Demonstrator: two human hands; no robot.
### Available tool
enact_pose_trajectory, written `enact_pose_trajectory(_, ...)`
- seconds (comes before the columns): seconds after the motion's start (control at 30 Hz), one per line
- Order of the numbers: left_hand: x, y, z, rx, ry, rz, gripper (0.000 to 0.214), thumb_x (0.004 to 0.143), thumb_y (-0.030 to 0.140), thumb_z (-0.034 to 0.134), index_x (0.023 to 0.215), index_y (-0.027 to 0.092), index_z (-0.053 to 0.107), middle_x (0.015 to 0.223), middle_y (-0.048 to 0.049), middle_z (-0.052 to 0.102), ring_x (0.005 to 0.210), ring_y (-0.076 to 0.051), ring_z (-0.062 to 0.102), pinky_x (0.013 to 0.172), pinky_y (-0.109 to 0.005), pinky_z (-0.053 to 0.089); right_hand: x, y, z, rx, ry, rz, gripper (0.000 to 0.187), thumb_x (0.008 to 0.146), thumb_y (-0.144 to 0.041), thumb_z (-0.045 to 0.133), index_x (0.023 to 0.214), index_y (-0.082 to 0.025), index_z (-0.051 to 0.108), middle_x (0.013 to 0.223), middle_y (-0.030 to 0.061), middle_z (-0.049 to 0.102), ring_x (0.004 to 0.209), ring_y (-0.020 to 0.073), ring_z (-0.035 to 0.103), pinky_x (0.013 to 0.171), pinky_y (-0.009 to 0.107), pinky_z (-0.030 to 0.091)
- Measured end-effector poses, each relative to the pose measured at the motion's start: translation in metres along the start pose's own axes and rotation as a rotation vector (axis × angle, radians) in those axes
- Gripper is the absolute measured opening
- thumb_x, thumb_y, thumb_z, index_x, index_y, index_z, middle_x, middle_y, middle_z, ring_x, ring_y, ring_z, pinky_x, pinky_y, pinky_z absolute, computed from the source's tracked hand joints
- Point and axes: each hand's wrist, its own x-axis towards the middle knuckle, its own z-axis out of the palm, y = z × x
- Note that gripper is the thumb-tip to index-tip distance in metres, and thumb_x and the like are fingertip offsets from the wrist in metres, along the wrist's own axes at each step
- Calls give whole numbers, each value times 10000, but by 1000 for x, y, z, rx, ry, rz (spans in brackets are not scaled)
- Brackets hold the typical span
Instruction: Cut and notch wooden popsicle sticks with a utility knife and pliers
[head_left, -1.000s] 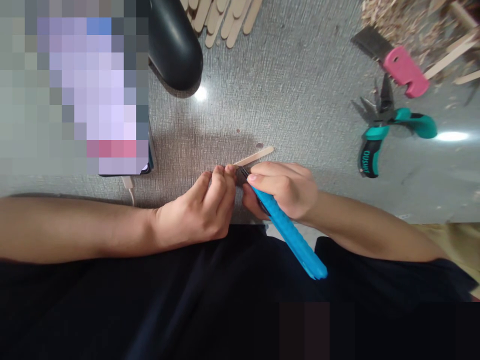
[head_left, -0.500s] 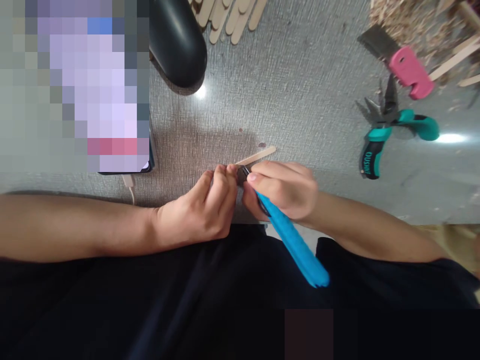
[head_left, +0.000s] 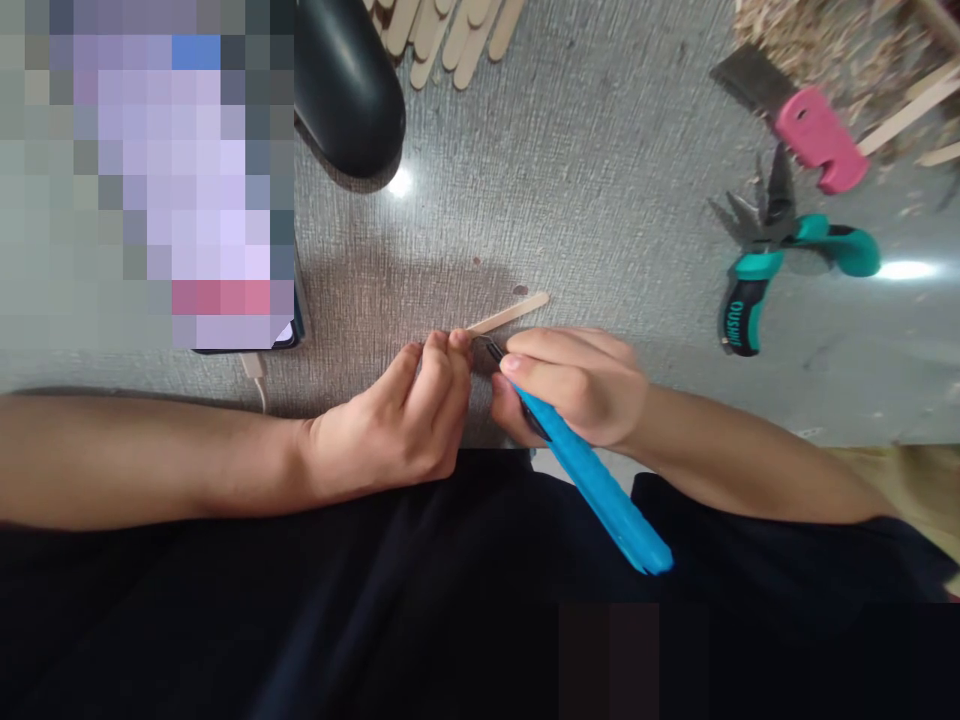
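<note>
My left hand [head_left: 397, 415] is closed near the table's front edge. Its fingertips pinch one end of a flat wooden craft stick [head_left: 514, 312], whose rounded far end points up and right. My right hand [head_left: 577, 385] is wrapped round a long blue-handled tool [head_left: 607, 490] with a black neck and a thin metal tip. That tip is close to the stick beside my left fingertips; whether it touches the wood I cannot tell. The tool's handle slants down to the right, over my dark clothing. My fingers hide the near end of the stick.
Teal-and-black pliers [head_left: 754, 265] lie spread at the right, below a pink-handled knife [head_left: 821, 140]. Wood shavings [head_left: 787, 25] are heaped at the top right. Several craft sticks [head_left: 450, 40] lie at the top, near a black rounded object [head_left: 352, 90]. A blurred-out device with a cable [head_left: 255, 370] is at left.
My right hand and the blue-handled tool have shifted slightly right and away from my left fingertips, showing more of the metal tip. My left hand still pinches the stick.
</note>
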Motion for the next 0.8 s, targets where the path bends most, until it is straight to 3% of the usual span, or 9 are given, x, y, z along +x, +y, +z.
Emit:
enact_pose_trajectory(0.1, -2, 0, 0, -5, -11, 12, 370, 1159, 78, 586, 1329, -118, 849, 1258, -254, 927, 1082, -271, 916, 944, -317, 778, 4, 0, -1, -50, 183, -227, 250, 1020, -142, 688, 1199, -304, 622, 848, -53, 776, 656, 142, 668, 610, 294, 529)
enact_pose_trajectory(0.17, -3, 1, 0, -22, -14, 11, 391, 1176, 123, 597, 1347, -133, 837, 1269, -275, 919, 1099, -288, 913, 946, -332, 778, 8, -1, 0, -95, 242, -273, 273, 1015, -115, 688, 1206, -299, 620, 834, -53, 765, 641, 139, 651, 597, 289, 521)
enact_pose_trajectory(0.27, -4, 2, 1, -44, -10, -1, 408, 1178, 152, 619, 1374, -144, 820, 1288, -291, 910, 1128, -305, 909, 963, -354, 776, 11, -3, 1, -110, 255, -276, 252, 1024, -121, 681, 1188, -307, 633, 821, -54, 764, 641, 146, 658, 599, 299, 520)
enact_pose_trajectory(0.43, -2, 0, 0, -2, 0, 5, 346, 1144, 62, 624, 1335, -123, 845, 1249, -238, 931, 1079, -265, 911, 939, -313, 767, 10, -5, 1, -107, 242, -255, 266, 1049, -133, 685, 1247, -291, 605, 840, -42, 779, 649, 153, 668, 603, 307, 524)
enact_pose_trajectory(0.6, -2, 0, 1, 24, -3, 19, 346, 1146, 73, 651, 1357, -126, 838, 1260, -224, 933, 1084, -258, 910, 959, -314, 769, 11, -5, 1, -134, 236, -257, 170, 1074, -145, 649, 1140, -302, 640, 841, -43, 785, 653, 145, 677, 620, 308, 532)
enact_pose_trajectory(0.8, -2, 1, 1, 49, 4, 8, 312, 1152, 59, 654, 1331, -91, 861, 1240, -208, 938, 1069, -241, 907, 951, -296, 767, 14, -7, 1, -96, 253, -260, 246, 1037, -109, 667, 1186, -294, 601, 798, -41, 742, 640, 149, 633, 601, 304, 514)
